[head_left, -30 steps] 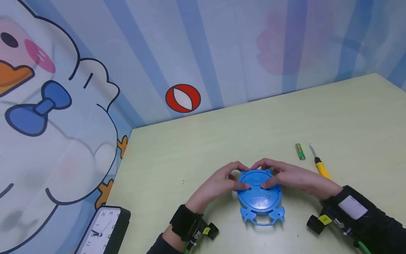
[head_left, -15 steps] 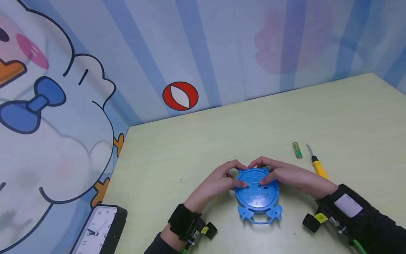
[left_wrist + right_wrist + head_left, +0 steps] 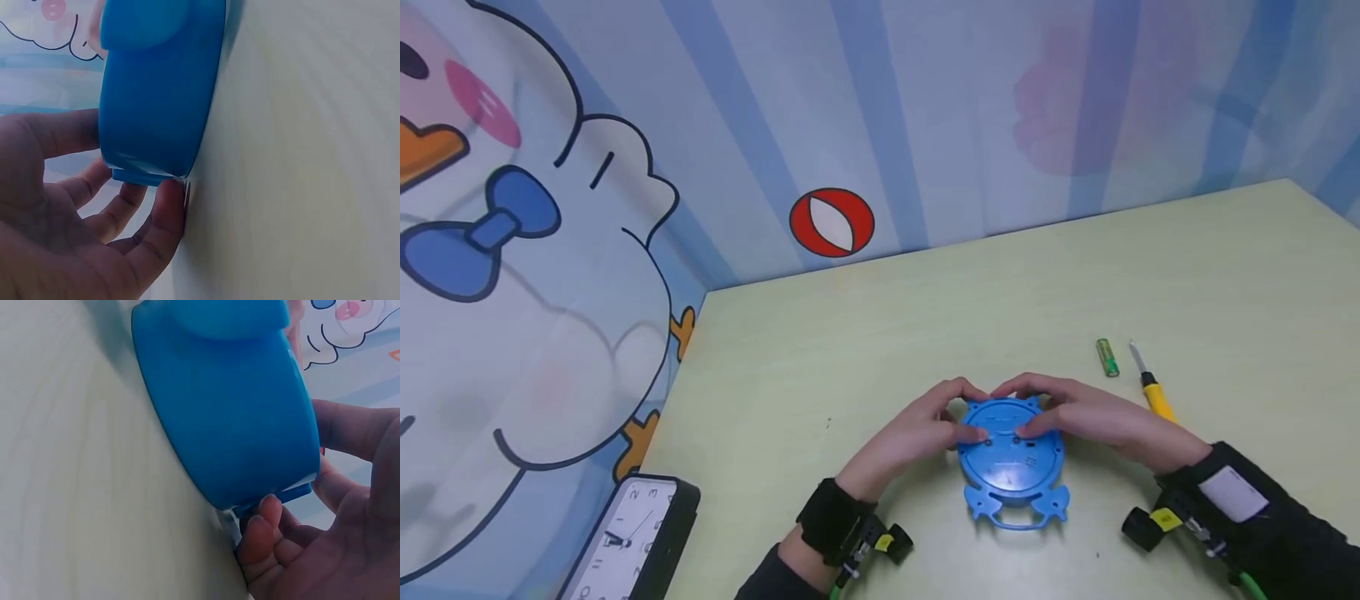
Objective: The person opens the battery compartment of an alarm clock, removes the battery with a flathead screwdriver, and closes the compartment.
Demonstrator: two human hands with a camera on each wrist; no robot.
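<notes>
A round blue plastic alarm clock lies back side up on the table, its loop handle toward the person. My left hand holds its left side: the thumb rests on the back plate by a small dark spot, and the fingers curl over the far rim. From the right, my right hand grips it likewise, thumb beside the other dark spot. Both wrist views show the clock's smooth blue side wall, with fingers reaching under the edge close to the tabletop.
Beyond the right hand lie a green battery and a yellow-handled screwdriver. A black-framed clock with a white dial is at the table's left edge. A printed blue wall bounds the table at the back.
The head view has shifted slightly. Both hands keep their hold on the alarm clock, and the right thumb lies slightly farther up, uncovering more of the dark spot.
</notes>
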